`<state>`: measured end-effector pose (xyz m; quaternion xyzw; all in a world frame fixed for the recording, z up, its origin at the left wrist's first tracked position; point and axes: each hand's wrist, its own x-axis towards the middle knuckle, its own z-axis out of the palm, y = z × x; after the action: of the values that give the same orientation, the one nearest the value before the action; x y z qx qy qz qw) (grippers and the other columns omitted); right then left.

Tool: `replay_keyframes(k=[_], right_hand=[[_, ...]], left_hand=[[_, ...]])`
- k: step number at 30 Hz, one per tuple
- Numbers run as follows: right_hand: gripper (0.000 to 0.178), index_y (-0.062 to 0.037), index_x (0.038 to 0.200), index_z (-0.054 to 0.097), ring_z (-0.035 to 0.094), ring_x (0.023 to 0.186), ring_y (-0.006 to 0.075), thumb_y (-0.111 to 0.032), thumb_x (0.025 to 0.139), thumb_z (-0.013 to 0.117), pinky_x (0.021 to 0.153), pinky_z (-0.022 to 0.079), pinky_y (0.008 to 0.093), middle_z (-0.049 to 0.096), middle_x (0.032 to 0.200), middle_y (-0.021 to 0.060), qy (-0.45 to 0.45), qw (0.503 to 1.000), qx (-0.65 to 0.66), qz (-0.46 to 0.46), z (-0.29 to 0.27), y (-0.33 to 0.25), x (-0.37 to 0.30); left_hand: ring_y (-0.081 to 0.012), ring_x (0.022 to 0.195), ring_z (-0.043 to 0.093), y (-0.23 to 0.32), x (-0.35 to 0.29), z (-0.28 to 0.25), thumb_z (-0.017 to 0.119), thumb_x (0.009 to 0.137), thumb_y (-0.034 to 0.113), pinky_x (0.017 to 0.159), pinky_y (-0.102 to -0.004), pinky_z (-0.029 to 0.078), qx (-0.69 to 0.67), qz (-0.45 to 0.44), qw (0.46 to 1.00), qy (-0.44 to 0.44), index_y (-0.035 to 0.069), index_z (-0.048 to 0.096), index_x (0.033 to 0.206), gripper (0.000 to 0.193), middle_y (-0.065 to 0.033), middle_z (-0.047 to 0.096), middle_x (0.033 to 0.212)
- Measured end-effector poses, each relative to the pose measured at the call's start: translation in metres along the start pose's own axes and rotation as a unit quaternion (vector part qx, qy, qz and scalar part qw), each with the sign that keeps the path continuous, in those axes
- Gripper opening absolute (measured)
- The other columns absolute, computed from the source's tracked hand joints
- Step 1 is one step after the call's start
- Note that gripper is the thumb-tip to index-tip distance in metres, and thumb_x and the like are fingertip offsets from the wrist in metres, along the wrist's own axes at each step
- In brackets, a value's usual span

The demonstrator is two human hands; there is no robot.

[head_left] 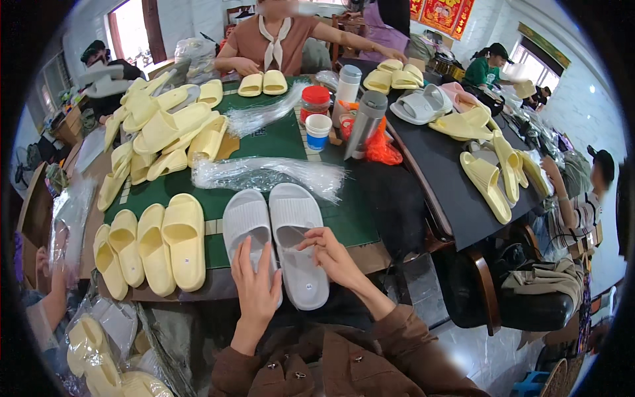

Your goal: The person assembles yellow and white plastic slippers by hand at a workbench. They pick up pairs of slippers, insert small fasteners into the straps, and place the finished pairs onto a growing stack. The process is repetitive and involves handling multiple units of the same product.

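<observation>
Two grey slide slippers lie side by side at the table's near edge, toes pointing away. My left hand (pixel 256 284) rests on the left grey slipper (pixel 245 210), fingers stretched and apart near its strap opening. Over the right grey slipper (pixel 305 284), just behind its strap, my right hand (pixel 329 255) has its fingertips drawn together. A thin strand seems to show at those fingertips, too fine to name. Beyond the toes lies a bundle of clear plastic strands (pixel 264 177). To the left stands a row of pale yellow slippers (pixel 184 245).
A pile of yellow slippers (pixel 173 126) covers the table's far left. A red-lidded jar (pixel 315 102), a paper cup (pixel 318 132) and a steel flask (pixel 367 122) stand ahead. More slippers lie on the black table (pixel 430 172) at right. A person (pixel 281 43) sits opposite.
</observation>
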<state>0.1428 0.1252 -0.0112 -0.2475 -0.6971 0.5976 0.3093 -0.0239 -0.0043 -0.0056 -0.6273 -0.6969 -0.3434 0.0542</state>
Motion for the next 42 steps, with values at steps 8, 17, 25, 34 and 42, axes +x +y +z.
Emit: replay_keyframes(k=[8, 17, 25, 34, 42], right_hand=[[0.022, -0.0011, 0.114, 0.048, 0.057, 0.08, 0.0108, -0.01, 0.103, 0.03, 0.074, 0.048, 0.0247, 0.06, 0.114, 0.0137, 0.01, 0.99, 0.122, 0.069, -0.044, -0.036, -0.052], [0.027, -0.0039, 0.11, 0.061, 0.042, 0.058, 0.0036, -0.024, 0.101, 0.044, 0.053, 0.034, 0.0186, 0.065, 0.085, 0.0028, 0.364, 0.921, -0.135, -0.042, -0.179, -0.103, -0.104], [0.037, 0.0019, 0.11, 0.063, 0.063, 0.098, 0.0295, -0.029, 0.092, 0.054, 0.086, 0.046, 0.0381, 0.067, 0.104, 0.0162, 0.54, 0.692, -0.477, 0.046, -0.376, -0.053, -0.11], [0.032, -0.0053, 0.1, 0.067, 0.062, 0.094, 0.0383, -0.032, 0.083, 0.062, 0.082, 0.048, 0.0457, 0.067, 0.096, 0.018, 0.465, 0.679, -0.549, 0.147, -0.371, -0.036, -0.084], [0.028, 0.0014, 0.09, 0.062, 0.062, 0.075, 0.029, -0.024, 0.082, 0.069, 0.068, 0.047, 0.0366, 0.065, 0.086, 0.0169, 0.307, 0.82, -0.476, 0.078, -0.224, -0.088, -0.09]], left_hand=[[-0.0444, 0.129, 0.032, -0.001, 0.016, 0.031, 0.066, 0.083, 0.022, 0.108, -0.0576, 0.023, 0.023, 0.007, 0.995, -0.093, 0.011, 0.048, 0.136, 0.058, -0.0283, 0.035, 0.137], [-0.0453, 0.127, 0.033, -0.003, 0.009, 0.036, 0.065, 0.083, 0.018, 0.109, -0.0551, 0.022, 0.012, 0.002, 0.997, -0.078, 0.005, 0.049, 0.132, 0.053, -0.0291, 0.034, 0.139], [-0.0474, 0.126, 0.031, -0.006, 0.01, 0.042, 0.063, 0.084, 0.016, 0.108, -0.0547, 0.023, 0.016, 0.014, 0.997, -0.074, 0.006, 0.048, 0.133, 0.053, -0.0281, 0.033, 0.139], [-0.0461, 0.129, 0.031, -0.002, 0.011, 0.037, 0.063, 0.083, 0.016, 0.11, -0.0551, 0.021, 0.017, -0.009, 0.996, -0.092, 0.005, 0.048, 0.133, 0.053, -0.0285, 0.033, 0.139], [-0.0469, 0.128, 0.03, -0.004, 0.009, 0.039, 0.063, 0.083, 0.016, 0.11, -0.055, 0.02, 0.014, -0.005, 0.996, -0.083, 0.004, 0.047, 0.134, 0.054, -0.0295, 0.032, 0.139]])
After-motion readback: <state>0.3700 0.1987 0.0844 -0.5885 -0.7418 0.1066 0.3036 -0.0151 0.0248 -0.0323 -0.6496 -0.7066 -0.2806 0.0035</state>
